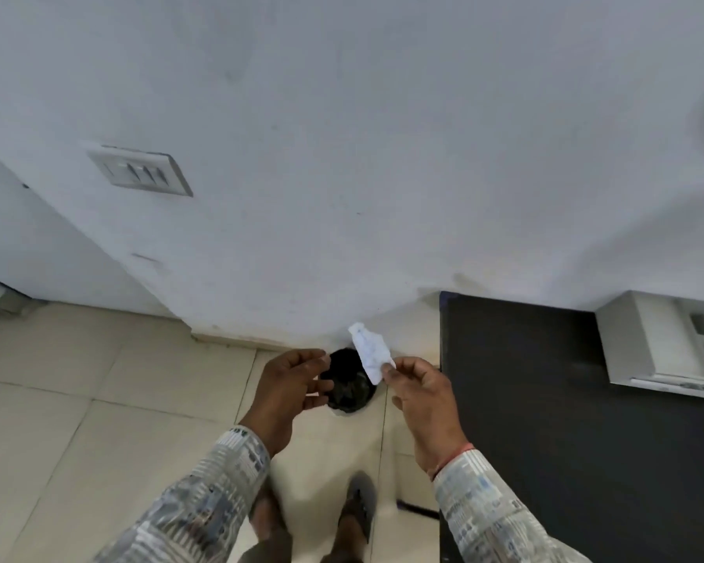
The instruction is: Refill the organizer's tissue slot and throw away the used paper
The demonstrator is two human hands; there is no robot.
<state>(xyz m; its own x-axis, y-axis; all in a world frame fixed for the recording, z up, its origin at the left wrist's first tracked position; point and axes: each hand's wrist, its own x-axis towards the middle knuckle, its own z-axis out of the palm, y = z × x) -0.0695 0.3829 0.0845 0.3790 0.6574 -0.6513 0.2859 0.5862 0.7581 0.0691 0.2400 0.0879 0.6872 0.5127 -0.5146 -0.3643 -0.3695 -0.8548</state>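
While the left hand [291,384] hangs loose, right fingers [391,373] pinch the paper [368,351].

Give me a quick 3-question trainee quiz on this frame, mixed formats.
1. True or false: the left hand holds the paper.
2. The bin on the floor sits: A) on the dark counter B) below and between the hands C) under the wall switch plate
3. Fill in: the right hand pinches the paper by its ____ end.

Key: 1 false; 2 B; 3 lower.
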